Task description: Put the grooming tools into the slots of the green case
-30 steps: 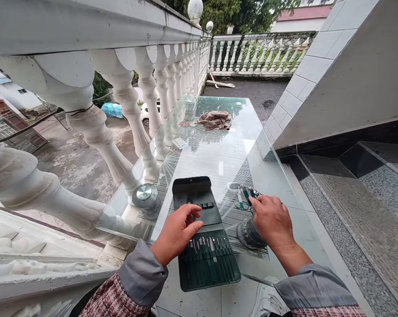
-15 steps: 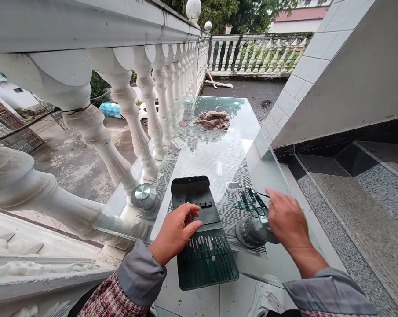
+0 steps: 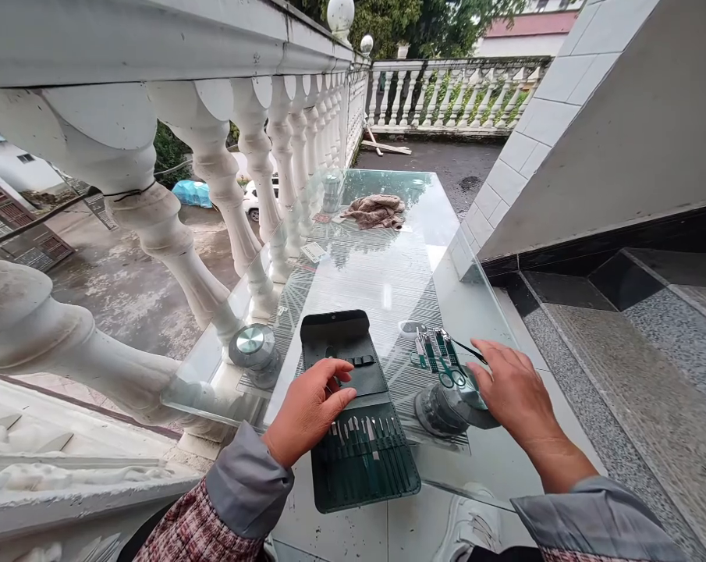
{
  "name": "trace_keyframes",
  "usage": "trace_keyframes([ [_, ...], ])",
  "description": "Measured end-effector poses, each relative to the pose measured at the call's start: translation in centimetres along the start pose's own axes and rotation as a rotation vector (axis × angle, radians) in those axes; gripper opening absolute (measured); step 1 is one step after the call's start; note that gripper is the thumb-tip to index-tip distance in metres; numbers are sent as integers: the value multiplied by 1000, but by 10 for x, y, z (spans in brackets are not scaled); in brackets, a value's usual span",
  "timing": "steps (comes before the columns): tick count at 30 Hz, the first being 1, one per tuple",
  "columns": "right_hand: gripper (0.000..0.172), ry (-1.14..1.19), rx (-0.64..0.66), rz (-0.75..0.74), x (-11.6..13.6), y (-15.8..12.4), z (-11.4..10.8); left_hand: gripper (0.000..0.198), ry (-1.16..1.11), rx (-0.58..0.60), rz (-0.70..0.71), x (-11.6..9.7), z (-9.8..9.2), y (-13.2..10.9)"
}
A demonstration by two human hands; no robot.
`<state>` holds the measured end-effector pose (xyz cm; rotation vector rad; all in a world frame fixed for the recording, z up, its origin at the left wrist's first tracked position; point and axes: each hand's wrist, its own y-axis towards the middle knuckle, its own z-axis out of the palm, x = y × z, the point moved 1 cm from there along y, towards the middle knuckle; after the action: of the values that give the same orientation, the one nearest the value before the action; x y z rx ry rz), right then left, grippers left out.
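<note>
My left hand (image 3: 313, 402) hovers over the open dark green case (image 3: 367, 476), its fingers loosely curled and apart from the thumb, with nothing visible in them. Several slim metal-tipped grooming tools (image 3: 361, 441) sit in a row of loops in the case's lower half. The case's upper panel (image 3: 338, 332) is unfolded away from me. At the right, my right hand (image 3: 519, 390) has its thumb and fingers apart around the near end of a slender black tool (image 3: 468, 350). Beside it on the glass lie green-handled scissors (image 3: 452, 376) and several nail clippers (image 3: 426, 347).
A glass table (image 3: 381, 273) stands on round metal-capped supports (image 3: 253, 343). A crumpled brown cloth (image 3: 376, 211) and a small card (image 3: 314, 252) lie farther back. White balusters (image 3: 212, 179) line the left; stone steps (image 3: 633, 351) rise at right.
My right hand has shifted slightly right and down, its thumb and fingers spreading, and more of the slender black tool shows. The left hand stays nearly still over the case.
</note>
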<state>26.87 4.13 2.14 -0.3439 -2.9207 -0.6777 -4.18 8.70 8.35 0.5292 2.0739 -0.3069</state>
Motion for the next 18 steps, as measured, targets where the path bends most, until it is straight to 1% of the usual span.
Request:
trace_keyframes([
  [3, 24, 70, 73, -100, -1, -4, -1, 24, 3, 2, 4, 0, 0, 1],
  [5, 16, 64, 111, -106, 0, -6, 0, 24, 4, 4, 5, 0, -1, 1],
  [7, 13, 47, 120, -100, 3, -7, 1, 24, 3, -1, 4, -1, -1, 1],
  [13, 15, -2, 47, -109, 21, -6, 0, 24, 27, -16, 11, 0, -2, 2],
  [15, 17, 8, 6, -113, 27, -6, -4, 23, 80, -41, 26, 2, -6, 3],
  [18, 17, 105, -92, -147, 39, -7, -12, 19, 214, -100, 54, 7, -14, 4],
])
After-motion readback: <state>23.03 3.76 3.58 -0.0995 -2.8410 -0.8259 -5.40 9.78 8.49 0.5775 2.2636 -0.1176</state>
